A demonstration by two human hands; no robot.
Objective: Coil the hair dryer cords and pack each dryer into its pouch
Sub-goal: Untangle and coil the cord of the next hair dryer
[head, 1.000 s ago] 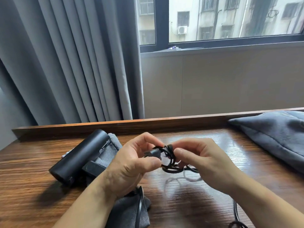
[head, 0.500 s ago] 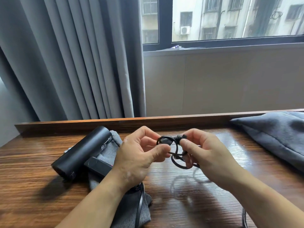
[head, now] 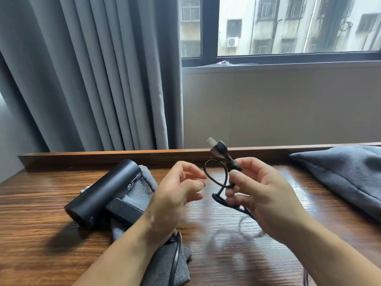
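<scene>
The right hand [head: 261,195] is raised over the middle of the table [head: 41,244], its thumb and fingers pinched around the black cord [head: 216,200] just below the plug [head: 218,149], which sticks up and tilts toward the back edge with its pale prongs uppermost. Below the plug the cord forms one small open loop to the left of the fingers, then bunches under the hand and trails down toward the near edge on the right. The left hand [head: 175,195] hovers just beside that loop without touching it, its fingers loosely curled and grasping nothing (it is smeared by motion, so the exact lie of the fingertips cannot be told). The black hair dryer [head: 103,195] lies on its side in the left half of the table, its barrel slanting from near the back edge toward the near-left, its folded handle tucked against it. It rests on top of a flat grey pouch [head: 162,265], not inside it; the pouch stretches from under the dryer to the near edge, passing beneath the left forearm, and a length of cord runs across it there. A second grey pouch [head: 340,172] lies at the back right corner, well apart from the dryer. Behind the table hang a grey curtain [head: 92,79] and a window [head: 288,27].
</scene>
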